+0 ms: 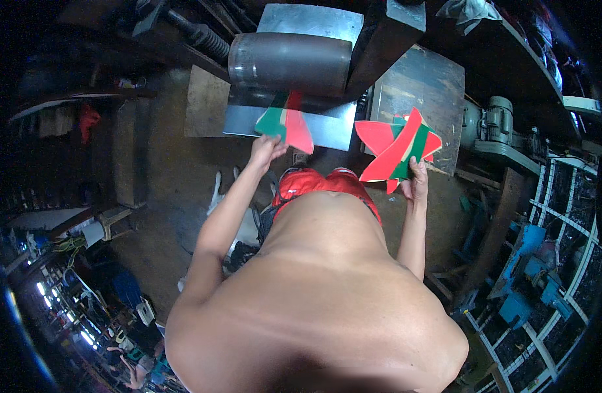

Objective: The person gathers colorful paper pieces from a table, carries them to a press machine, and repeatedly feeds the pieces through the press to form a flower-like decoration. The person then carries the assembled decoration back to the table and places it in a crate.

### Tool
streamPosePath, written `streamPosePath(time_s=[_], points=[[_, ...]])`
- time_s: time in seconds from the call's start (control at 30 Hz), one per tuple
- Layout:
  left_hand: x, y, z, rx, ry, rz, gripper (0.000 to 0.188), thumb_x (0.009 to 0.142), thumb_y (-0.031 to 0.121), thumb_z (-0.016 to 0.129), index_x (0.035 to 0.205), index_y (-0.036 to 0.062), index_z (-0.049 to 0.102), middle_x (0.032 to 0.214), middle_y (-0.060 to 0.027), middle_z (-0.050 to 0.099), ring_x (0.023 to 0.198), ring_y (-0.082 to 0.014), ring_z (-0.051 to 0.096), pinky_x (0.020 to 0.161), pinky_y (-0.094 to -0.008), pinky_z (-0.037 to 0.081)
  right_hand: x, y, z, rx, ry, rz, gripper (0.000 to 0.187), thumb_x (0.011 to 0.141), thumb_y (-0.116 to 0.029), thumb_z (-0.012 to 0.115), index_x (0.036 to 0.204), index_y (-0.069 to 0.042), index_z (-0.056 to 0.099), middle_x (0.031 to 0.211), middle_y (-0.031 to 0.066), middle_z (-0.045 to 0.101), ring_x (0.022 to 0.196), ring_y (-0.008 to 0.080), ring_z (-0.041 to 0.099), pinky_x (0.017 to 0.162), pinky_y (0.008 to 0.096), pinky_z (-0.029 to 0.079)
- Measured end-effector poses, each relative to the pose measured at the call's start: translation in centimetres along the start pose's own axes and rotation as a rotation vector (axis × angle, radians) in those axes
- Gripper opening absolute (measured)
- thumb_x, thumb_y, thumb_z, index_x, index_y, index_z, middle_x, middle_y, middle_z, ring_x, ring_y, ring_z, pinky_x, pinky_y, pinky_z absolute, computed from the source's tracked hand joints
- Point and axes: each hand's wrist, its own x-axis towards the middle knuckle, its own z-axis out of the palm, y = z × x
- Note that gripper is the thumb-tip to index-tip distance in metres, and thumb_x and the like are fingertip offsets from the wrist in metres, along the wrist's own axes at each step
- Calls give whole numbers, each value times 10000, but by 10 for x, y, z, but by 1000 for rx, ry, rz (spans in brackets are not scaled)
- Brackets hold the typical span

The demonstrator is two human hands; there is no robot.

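Head view, left fingers (273, 145) gripping plain red-green sheet (296, 126), right fingers (417, 169) holding crossed sheets (400, 149)

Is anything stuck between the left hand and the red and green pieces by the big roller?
No, nothing visible is in the way. The left hand pinches the near end of the red and green pieces directly, below the big roller in the picture.

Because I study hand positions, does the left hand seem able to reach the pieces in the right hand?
Probably yes: the gap from the left hand to the crossed pieces looks free, though that hand holds other pieces.
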Motion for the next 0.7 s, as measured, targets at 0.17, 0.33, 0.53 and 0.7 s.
streamPosePath(time_s=[0.17,0.33,0.53,0.7], points=[[42,13,18,-26,72,1,270,926,144,566,1117,-28,486,1014,-132,610,873,-216,665,674,-297,577,2,24,20,15,-123,89,395,889,-144,627,1233,-5,491,1133,105,632,981,202,642,876,372,520],[0,29,46,73,86,16,328,946,192,547,1191,-17,485,1059,-117,581,869,-179,636,705,-288,550,1,46,46,143,-3,51,415,859,-53,638,1241,-26,478,1091,93,640,948,201,648,859,373,528],[-70,71,88,506,-512,185,333,927,158,569,1211,10,479,1027,-58,574,825,-94,572,710,-245,498,12,69,74,185,32,-10,445,851,-41,645,1257,-40,462,1122,97,622,988,198,631,874,377,523],[-90,88,103,720,-490,389,136,904,104,590,1004,11,588,875,-8,586,778,-61,529,719,-223,459,13,62,82,328,6,11,389,928,-211,571,1273,-60,473,1219,87,577,1115,227,564,959,448,456]])
